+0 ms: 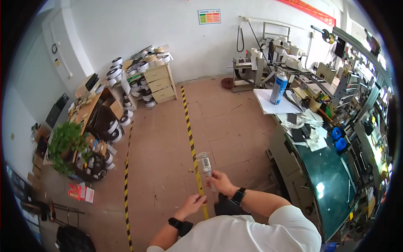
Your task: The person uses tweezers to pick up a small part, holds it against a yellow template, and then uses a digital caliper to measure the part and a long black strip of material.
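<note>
A digital caliper [206, 163] with a small display is in my right hand [222, 183], its jaws pointing away from me over the floor. The fingers of that hand are closed around the caliper's beam. Just left of it and a little nearer to me is my left hand [192, 206], apart from the caliper. Its fingers and thumb are drawn together in a pinch; whatever may be between them is too small to make out. Dark bands circle both wrists.
On my right stands a workbench [325, 180] with a green top, blue rolls, papers and a spray can [278, 88]. Machines line the far right. Yellow-black tape [187, 122] marks the floor. To the left are a drawer cabinet [160, 84], stacked rolls and a potted plant [65, 145].
</note>
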`<state>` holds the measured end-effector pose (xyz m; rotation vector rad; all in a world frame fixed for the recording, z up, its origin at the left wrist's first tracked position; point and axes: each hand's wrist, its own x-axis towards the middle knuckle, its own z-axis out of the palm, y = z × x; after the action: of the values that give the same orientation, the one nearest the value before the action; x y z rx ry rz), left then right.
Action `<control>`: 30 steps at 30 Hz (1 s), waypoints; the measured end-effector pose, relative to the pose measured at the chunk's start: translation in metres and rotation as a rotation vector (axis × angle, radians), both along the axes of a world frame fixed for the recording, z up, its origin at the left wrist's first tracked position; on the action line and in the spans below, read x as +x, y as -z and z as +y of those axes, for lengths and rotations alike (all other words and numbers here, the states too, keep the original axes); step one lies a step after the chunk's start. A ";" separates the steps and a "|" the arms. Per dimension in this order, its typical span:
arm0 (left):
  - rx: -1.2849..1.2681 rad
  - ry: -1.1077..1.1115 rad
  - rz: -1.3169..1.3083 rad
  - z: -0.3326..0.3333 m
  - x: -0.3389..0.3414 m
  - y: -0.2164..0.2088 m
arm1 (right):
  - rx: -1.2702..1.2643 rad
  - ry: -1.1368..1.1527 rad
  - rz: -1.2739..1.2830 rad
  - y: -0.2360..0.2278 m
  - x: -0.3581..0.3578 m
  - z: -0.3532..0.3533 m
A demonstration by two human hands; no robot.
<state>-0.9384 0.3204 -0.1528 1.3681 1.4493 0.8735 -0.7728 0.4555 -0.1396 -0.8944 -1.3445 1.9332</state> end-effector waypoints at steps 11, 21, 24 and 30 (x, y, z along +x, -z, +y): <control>-0.605 -0.609 0.231 0.119 -0.269 0.170 | 0.309 0.433 -0.541 0.021 -0.013 0.323; -0.697 0.191 0.922 0.258 -0.368 0.289 | 0.548 0.403 -0.566 -0.002 -0.079 0.572; -0.627 0.254 0.916 0.379 -0.400 0.299 | 0.525 0.401 -0.687 0.018 -0.080 0.639; -0.672 -0.345 0.230 0.675 -0.506 0.231 | 0.496 0.544 -0.851 0.011 -0.077 0.759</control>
<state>-1.4441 0.9954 -0.3835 0.7371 1.9628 0.3670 -0.8496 1.2145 -0.1504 -1.6794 -1.6749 0.7432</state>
